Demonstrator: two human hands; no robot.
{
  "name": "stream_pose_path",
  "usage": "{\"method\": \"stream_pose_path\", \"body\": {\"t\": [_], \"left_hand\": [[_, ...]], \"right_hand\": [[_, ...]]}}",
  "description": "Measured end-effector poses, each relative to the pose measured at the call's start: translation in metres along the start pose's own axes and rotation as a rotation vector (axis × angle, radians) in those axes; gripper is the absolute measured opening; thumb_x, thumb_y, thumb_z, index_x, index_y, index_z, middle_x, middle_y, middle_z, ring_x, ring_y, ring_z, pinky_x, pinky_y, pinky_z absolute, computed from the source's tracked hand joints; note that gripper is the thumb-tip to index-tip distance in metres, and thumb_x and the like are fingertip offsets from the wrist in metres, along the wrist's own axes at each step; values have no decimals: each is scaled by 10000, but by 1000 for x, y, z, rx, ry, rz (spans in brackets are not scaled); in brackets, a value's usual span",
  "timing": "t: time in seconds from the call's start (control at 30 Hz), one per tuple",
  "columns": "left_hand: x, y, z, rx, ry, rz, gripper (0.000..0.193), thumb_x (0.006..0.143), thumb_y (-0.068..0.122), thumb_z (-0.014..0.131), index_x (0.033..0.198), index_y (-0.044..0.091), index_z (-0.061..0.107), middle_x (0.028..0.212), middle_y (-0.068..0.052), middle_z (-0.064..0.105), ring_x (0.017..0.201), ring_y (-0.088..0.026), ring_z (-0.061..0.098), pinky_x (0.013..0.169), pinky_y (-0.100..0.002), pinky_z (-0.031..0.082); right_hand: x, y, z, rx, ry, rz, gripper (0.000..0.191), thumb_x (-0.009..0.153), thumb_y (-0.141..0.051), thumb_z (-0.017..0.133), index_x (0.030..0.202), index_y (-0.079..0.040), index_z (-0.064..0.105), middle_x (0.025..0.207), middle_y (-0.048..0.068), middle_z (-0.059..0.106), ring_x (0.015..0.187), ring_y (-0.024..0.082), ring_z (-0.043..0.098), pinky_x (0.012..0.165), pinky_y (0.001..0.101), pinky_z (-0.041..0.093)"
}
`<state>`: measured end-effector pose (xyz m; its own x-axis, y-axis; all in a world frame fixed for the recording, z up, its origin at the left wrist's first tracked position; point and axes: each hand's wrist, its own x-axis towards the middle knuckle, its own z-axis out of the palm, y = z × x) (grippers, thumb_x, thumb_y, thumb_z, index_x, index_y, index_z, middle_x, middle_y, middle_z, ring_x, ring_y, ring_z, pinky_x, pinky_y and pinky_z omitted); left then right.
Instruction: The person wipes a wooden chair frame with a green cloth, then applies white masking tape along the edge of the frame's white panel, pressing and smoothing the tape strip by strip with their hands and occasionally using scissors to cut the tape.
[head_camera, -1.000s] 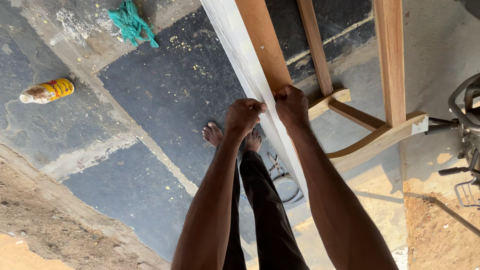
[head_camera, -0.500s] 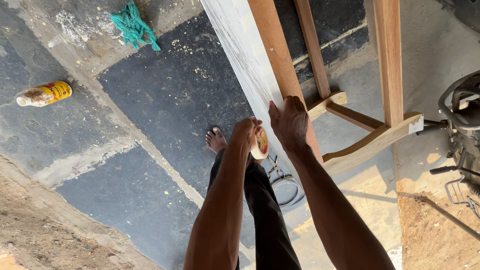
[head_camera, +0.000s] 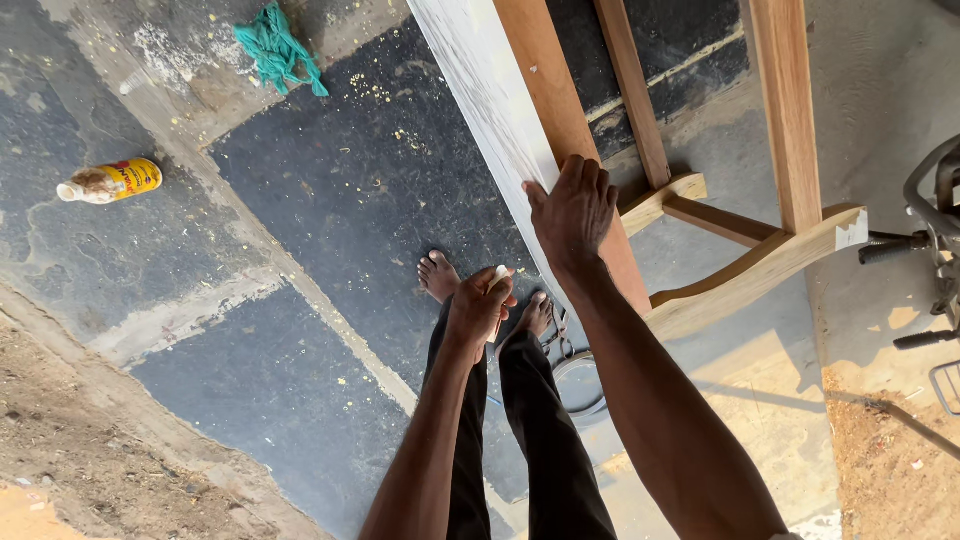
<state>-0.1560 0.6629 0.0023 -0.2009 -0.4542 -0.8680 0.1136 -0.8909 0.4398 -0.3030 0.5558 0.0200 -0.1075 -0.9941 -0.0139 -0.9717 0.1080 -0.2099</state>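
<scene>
Change: left hand (head_camera: 480, 305) has dropped off the long white-faced wooden board (head_camera: 490, 110), fingers closed on a small pale pad | right hand (head_camera: 572, 210) stays flat, fingers spread, on the board's near edge | board leans on the timber frame (head_camera: 790, 130) above the dark floor (head_camera: 330, 200).

Floor: dark grey slabs (head_camera: 350, 190) with pale worn joints, flecked with yellowish specks; bare earth (head_camera: 90, 440) along the near left. A yellow-labelled plastic bottle (head_camera: 110, 181) lies on its side at far left, and a crumpled teal rag (head_camera: 277, 48) lies beyond it on the pale joint, well apart from the bottle. At the right edge, dark handlebar grips of a parked machine (head_camera: 900, 250) stand over sandy ground strewn with sawdust (head_camera: 890, 440).
</scene>
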Motion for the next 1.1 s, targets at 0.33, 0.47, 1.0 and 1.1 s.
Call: {"method": "stream_pose_path", "body": {"t": [0.33, 0.47, 1.0, 1.1], "left_hand": [[-40, 27, 39, 456, -165, 372, 998, 819, 123, 614, 1646, 63, 57, 1011, -231, 764, 925, -339, 791, 858, -397, 590], [-40, 39, 53, 617, -58, 367, 741, 841, 239, 670, 1487, 51, 360, 1035, -248, 752, 943, -365, 757, 842, -427, 580], [33, 90, 61, 850, 205, 254, 319, 962, 416, 663, 989, 137, 813, 782, -88, 762, 741, -272, 744, 709, -460, 559], [44, 87, 58, 686, 159, 146, 283, 907, 404, 735, 985, 140, 799, 732, -61, 767, 652, -177, 746, 646, -373, 576]], "right_hand": [[-97, 51, -87, 1002, -626, 563, 325, 865, -241, 833, 1081, -48, 685, 946, 55, 677, 820, 114, 582, 751, 293, 519], [-100, 53, -75, 674, -315, 351, 227, 890, -197, 826, 892, -31, 670, 798, 48, 702, 686, 138, 618, 633, 315, 515], [-27, 72, 9, 695, -54, 253, 125, 976, -97, 733, 941, -7, 654, 901, 112, 704, 789, 195, 694, 682, 344, 561], [-20, 68, 9, 737, -185, 433, 91, 962, -97, 698, 921, -16, 687, 874, 84, 735, 797, 160, 710, 707, 321, 571]]}}
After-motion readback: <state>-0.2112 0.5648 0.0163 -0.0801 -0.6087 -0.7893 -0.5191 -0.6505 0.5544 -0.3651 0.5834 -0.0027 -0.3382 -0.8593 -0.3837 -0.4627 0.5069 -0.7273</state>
